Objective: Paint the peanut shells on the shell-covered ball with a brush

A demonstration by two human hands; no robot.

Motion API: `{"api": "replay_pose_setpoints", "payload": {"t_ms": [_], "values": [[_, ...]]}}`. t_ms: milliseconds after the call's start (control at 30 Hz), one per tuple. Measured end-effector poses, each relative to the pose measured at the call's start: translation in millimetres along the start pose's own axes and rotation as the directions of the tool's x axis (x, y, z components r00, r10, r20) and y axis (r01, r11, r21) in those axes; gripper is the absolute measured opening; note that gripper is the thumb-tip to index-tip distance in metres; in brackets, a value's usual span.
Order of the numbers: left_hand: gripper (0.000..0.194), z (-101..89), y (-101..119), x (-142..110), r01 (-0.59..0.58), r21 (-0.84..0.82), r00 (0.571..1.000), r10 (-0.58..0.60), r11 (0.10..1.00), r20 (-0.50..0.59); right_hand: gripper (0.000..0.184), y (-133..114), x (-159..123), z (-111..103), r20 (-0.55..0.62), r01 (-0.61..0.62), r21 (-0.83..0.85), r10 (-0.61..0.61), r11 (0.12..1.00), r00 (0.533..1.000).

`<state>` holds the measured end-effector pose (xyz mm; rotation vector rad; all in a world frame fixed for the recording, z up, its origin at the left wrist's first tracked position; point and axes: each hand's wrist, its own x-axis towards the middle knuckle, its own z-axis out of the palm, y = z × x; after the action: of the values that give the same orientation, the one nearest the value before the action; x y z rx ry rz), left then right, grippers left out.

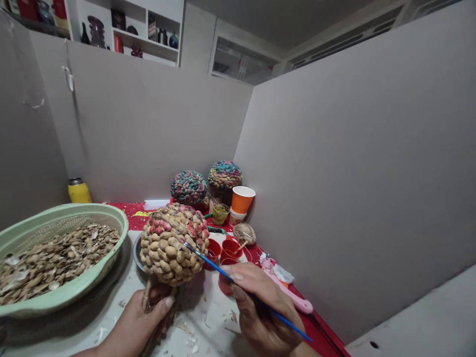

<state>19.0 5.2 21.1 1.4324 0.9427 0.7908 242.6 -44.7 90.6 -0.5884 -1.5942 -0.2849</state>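
Note:
My left hand (150,315) is closed round the stem below a ball covered in peanuts (173,250), holding it upright over the table. Most of its shells are bare tan; some near the top are painted red and pink. Between the fingers of my right hand (260,307) is a thin blue paintbrush (215,266), its bristles at the peanuts on the ball's right side. Red paint cups (230,249) stand just behind the brush, one holding a small stick. My right hand partly hides the nearest cup.
A green basket (121,223) of broken shells stands at left, a yellow bottle (79,191) behind it. Two painted peanut balls (188,187) stand at the back, beside an orange paper cup (242,201). A pink-handled tool (297,300) lies right. Grey panels (334,173) enclose the table.

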Motion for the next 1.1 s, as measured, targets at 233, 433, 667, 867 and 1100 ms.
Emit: {"api": "replay_pose_setpoints", "payload": {"t_ms": [233,433,667,867,1100], "values": [[0.051,-1.6,9,-5,-0.048,0.069,0.997,0.053,0.996,-0.059,0.041,-3,6,7,0.023,0.014,0.026,-0.015,1.000,1.000],[0.046,-1.5,11,-7,-0.068,0.100,0.995,0.075,0.993,-0.072,0.038,-2,7,6,0.062,0.001,-0.029,0.001,1.000,0.998],[0.043,-0.8,19,-7,-0.046,0.120,0.994,0.057,0.992,-0.095,0.035,-5,9,0,0.065,0.015,-0.067,-0.010,0.998,0.998],[0.043,-2.5,19,-6,-0.050,0.146,0.994,0.063,0.988,-0.084,0.030,-10,10,-7,0.097,0.014,-0.099,-0.004,0.995,0.995],[0.036,-3.4,14,-8,-0.085,0.159,0.990,0.101,0.984,-0.094,0.039,-7,6,-2,0.157,0.051,-0.097,-0.035,0.994,0.987]]}}
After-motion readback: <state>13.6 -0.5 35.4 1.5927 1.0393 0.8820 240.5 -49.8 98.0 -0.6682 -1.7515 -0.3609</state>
